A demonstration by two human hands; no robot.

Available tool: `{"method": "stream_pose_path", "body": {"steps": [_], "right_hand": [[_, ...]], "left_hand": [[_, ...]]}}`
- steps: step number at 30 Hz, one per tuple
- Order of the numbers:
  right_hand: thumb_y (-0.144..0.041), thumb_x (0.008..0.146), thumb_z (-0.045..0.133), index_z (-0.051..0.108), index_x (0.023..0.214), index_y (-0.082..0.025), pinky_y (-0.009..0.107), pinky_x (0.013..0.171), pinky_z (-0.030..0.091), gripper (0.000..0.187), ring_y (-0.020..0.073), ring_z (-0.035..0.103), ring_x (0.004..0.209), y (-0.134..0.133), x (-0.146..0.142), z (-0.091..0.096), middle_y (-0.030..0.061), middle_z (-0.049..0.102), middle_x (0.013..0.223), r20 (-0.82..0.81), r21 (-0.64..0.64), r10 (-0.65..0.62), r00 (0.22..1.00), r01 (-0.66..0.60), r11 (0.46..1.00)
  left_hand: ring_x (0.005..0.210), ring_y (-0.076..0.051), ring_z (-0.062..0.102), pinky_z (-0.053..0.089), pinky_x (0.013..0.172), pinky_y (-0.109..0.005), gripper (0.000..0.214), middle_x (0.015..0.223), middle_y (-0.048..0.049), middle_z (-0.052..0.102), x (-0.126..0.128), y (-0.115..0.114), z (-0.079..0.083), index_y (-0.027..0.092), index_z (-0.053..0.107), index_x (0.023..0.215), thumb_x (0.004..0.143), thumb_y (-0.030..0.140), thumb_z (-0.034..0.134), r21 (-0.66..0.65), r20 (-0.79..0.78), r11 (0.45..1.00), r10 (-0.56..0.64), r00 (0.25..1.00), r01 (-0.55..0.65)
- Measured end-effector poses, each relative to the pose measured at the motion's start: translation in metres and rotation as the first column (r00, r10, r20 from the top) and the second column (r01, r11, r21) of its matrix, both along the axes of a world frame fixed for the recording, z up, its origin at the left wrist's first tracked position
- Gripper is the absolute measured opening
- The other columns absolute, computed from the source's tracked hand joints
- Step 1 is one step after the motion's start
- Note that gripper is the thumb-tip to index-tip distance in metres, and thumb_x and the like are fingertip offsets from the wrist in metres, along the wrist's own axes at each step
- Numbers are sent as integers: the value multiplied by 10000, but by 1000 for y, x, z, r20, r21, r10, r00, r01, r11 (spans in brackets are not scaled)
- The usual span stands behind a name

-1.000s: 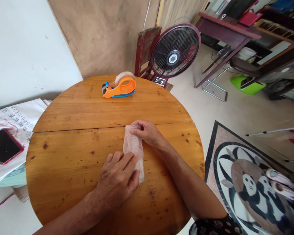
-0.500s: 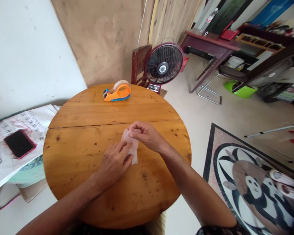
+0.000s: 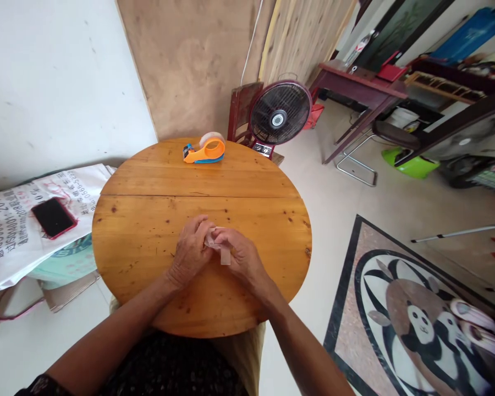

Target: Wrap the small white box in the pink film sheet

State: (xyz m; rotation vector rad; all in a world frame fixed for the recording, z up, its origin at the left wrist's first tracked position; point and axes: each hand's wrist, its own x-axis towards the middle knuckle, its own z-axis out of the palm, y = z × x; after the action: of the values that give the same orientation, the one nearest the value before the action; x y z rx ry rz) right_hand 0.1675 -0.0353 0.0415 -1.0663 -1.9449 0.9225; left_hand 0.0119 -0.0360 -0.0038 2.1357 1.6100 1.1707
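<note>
A small, pale translucent plastic packet is bunched up between my two hands over the middle of the round wooden table. My left hand is closed around its left side, with the thumb hidden behind the fingers. From the right, my right hand pinches the packet between thumb and forefinger. Below the pinch, a flat, clear rectangular piece hangs down; I cannot tell whether it is part of the packet or a strip of tape. An orange and blue tape dispenser with a roll in it lies at the table's far edge.
A phone rests on white printed sacks left of the table. Beyond the far edge stand a dark red fan and a wooden chair. A purple table is farther right, and a panda floor design lies nearer.
The packet, spread flat under my left hand before, is now gathered up between both hands. My right hand has moved down and closer to my left. The camera view has shifted slightly.
</note>
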Motion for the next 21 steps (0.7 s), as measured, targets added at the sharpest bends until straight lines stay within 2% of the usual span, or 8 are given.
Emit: {"method": "stream_pose_path", "body": {"steps": [2, 6, 9, 14, 18, 21], "right_hand": [[-177, 883, 512, 602, 886, -258, 368, 985, 462, 122, 208, 605, 1119, -8, -3, -10, 66, 681, 1113, 9, 105, -48, 999, 46, 993], [-152, 880, 503, 632, 902, -239, 354, 931, 506, 157, 197, 606, 1095, -15, -7, -20, 98, 628, 1189, 55, 227, -172, 984, 155, 961], [-128, 885, 489, 636, 919, -221, 354, 944, 512, 176, 192, 611, 1092, -15, -7, -22, 96, 653, 1156, 84, 311, -168, 982, 134, 941], [-90, 865, 482, 641, 952, -230, 377, 960, 524, 228, 201, 612, 1109, -13, -5, -22, 83, 675, 1141, 153, 385, -142, 978, 74, 920], [-96, 875, 479, 660, 943, -226, 377, 944, 541, 233, 212, 617, 1110, -17, -5, -23, 93, 682, 1140, 209, 421, -158, 965, 57, 905], [-80, 885, 460, 665, 1002, -211, 399, 1001, 522, 270, 219, 582, 1212, -23, -4, -29, 109, 665, 1218, 232, 457, -167, 958, 45, 888]], "left_hand": [[1134, -263, 587, 502, 956, -407, 160, 1245, -138, 593, -1, 1, -1, 169, 590, 1024, 879, 213, 539, 8, -19, 1000, -8, 1000, 8], [1035, -261, 614, 514, 893, -404, 110, 1124, -127, 657, -4, 3, -3, 169, 599, 956, 879, 208, 531, 89, -57, 995, -29, 998, 34], [970, -255, 624, 520, 848, -392, 118, 1053, -113, 683, -8, 5, -2, 176, 620, 939, 849, 182, 544, 108, -64, 989, -91, 994, 98], [1069, -260, 612, 503, 932, -411, 273, 1191, -126, 660, -22, 2, 2, 165, 651, 1061, 813, 127, 543, 69, -57, 967, -244, 968, 247], [1167, -277, 584, 476, 1005, -433, 341, 1295, -151, 613, -34, -2, 0, 161, 654, 1157, 830, 155, 558, 93, -80, 946, -303, 950, 310], [1212, -301, 567, 468, 1018, -456, 384, 1352, -168, 577, -42, -4, -3, 159, 648, 1206, 830, 170, 572, 84, -146, 934, -332, 932, 346]]}}
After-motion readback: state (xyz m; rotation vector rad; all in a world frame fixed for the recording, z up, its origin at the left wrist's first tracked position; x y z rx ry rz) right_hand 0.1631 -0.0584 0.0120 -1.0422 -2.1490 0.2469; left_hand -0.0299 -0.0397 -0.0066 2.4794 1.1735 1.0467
